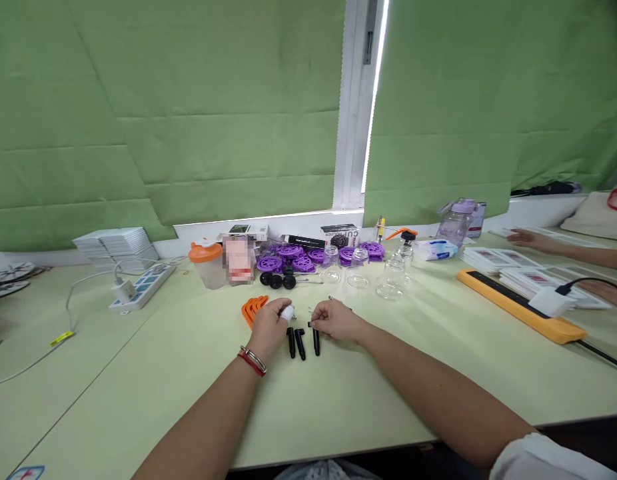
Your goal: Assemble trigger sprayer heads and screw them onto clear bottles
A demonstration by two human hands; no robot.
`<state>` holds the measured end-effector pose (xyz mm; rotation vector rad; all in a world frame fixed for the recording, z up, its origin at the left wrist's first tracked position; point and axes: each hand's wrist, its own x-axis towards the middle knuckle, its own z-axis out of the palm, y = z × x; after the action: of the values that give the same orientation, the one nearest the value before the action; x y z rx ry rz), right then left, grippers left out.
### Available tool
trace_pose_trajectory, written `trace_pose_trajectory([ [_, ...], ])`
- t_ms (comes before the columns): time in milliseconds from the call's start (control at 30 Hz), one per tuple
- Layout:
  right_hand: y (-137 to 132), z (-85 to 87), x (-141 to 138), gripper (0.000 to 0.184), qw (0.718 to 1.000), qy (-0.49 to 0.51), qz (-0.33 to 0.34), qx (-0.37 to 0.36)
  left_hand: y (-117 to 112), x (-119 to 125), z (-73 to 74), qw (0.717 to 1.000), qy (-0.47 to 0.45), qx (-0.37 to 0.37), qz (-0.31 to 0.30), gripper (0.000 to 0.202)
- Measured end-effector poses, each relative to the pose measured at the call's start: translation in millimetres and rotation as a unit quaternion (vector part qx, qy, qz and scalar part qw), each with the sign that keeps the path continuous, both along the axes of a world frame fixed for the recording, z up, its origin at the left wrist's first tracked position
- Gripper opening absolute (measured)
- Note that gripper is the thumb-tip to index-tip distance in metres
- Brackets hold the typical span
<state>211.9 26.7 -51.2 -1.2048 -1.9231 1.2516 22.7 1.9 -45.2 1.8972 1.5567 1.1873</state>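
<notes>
My left hand (270,325) is closed around a small white rounded piece (287,313), whose kind I cannot make out. Just to the right, my right hand (334,320) is pinched shut with its fingertips at the top of a black tube (316,342). Whatever lies between those fingers is too small to name. Two more black tubes, among them a slightly tilted one (300,345), lie between my hands. Several orange angled pieces (252,309) rest beside my left hand, partly hidden by it. A small dark spring-like piece (333,299) shows behind my right hand.
Behind my hands are purple wheel-shaped parts (291,252), black knobs (276,281), clear cups (391,280) and an orange-lidded cup (207,263). Power strips, one white (147,287) and one orange (518,307), flank them. Another person's hand (523,238) reaches over white stacks at right.
</notes>
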Motion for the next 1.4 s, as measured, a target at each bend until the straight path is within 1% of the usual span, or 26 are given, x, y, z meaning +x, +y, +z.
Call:
trace_pose_trajectory([
  [67, -3, -0.5, -3, 0.01, 0.999, -0.017, -0.001, -0.038, 1, -3, 1.6, 0.999, 0.037, -0.008, -0.001, 0.023],
  [100, -5, -0.6, -4, 0.011, 0.999, -0.024, -0.003, -0.045, 1, -4, 1.8, 0.998, 0.058, -0.013, -0.006, 0.021],
  [167, -7, -1.3, -9, 0.011, 0.999, -0.034, -0.005, -0.037, 0, -3, 1.1, 0.995, 0.092, -0.022, -0.014, 0.018],
  [233, -8, -3.2, -12, 0.01, 0.999, -0.043, -0.008, -0.011, -2, -2, -0.6, 0.994, 0.106, -0.03, -0.019, 0.016],
  [367, -7, -8.9, -17, 0.006, 0.993, -0.078, -0.013, 0.093, -3, 2, -3.6, 0.991, 0.119, -0.045, -0.032, 0.014],
  [433, -8, -10.5, -18, 0.006, 0.987, -0.093, -0.016, 0.13, -4, 3, -4.1, 0.99, 0.128, -0.054, -0.038, 0.014],
  [533, -10, -8.9, -20, 0.008, 0.984, -0.111, -0.016, 0.135, -5, 4, -4.8, 0.988, 0.134, -0.064, -0.042, 0.015],
  [600, -9, -4.8, -18, 0.011, 0.983, -0.12, -0.015, 0.137, -6, 4, -5.9, 0.988, 0.136, -0.06, -0.045, 0.016],
  [667, -3, 1.2, -12, 0.012, 0.98, -0.129, -0.031, 0.148, -5, 4, -7.5, 0.988, 0.135, -0.054, -0.046, 0.017],
  [700, 2, 4.6, -6, 0.012, 0.977, -0.137, -0.051, 0.156, -5, 3, -8.2, 0.989, 0.133, -0.052, -0.045, 0.018],
  [767, 12, 10.7, 10, 0.012, 0.963, -0.167, -0.114, 0.175, -4, 3, -9.0, 0.99, 0.125, -0.047, -0.041, 0.019],
  [833, 23, 14.5, 28, 0.017, 0.941, -0.224, -0.171, 0.187, -4, 3, -8.4, 0.992, 0.114, -0.043, -0.039, 0.019],
  [867, 28, 15.3, 37, 0.021, 0.935, -0.245, -0.183, 0.181, -5, 3, -7.5, 0.992, 0.109, -0.042, -0.039, 0.019],
  [900, 31, 15.3, 45, 0.024, 0.935, -0.26, -0.184, 0.157, -5, 4, -6.4, 0.993, 0.105, -0.041, -0.041, 0.018],
  [967, 36, 13.8, 55, 0.024, 0.939, -0.273, -0.171, 0.121, -7, 5, -3.5, 0.993, 0.103, -0.039, -0.045, 0.018],
  [1033, 38, 11.4, 58, 0.019, 0.945, -0.272, -0.155, 0.099, -9, 7, -1.0, 0.992, 0.107, -0.037, -0.048, 0.018],
  [1167, 37, 9.0, 56, 0.012, 0.956, -0.249, -0.131, 0.08, -10, 8, 0.5, 0.993, 0.104, -0.034, -0.048, 0.018],
  [1233, 36, 9.5, 56, 0.012, 0.966, -0.218, -0.115, 0.073, -9, 8, 0.1, 0.994, 0.09, -0.035, -0.047, 0.02],
  [1300, 34, 10.5, 55, 0.014, 0.983, -0.155, -0.074, 0.063, -10, 10, 0.1, 0.996, 0.065, -0.035, -0.055, 0.028],
  [1367, 31, 11.0, 53, 0.016, 0.996, -0.075, -0.003, 0.047, -11, 13, 1.3, 0.995, 0.04, -0.024, -0.083, 0.038],
  [1400, 29, 10.8, 51, 0.017, 0.998, -0.041, 0.036, 0.036, -13, 15, 2.3, 0.994, 0.03, -0.016, -0.105, 0.041],
])
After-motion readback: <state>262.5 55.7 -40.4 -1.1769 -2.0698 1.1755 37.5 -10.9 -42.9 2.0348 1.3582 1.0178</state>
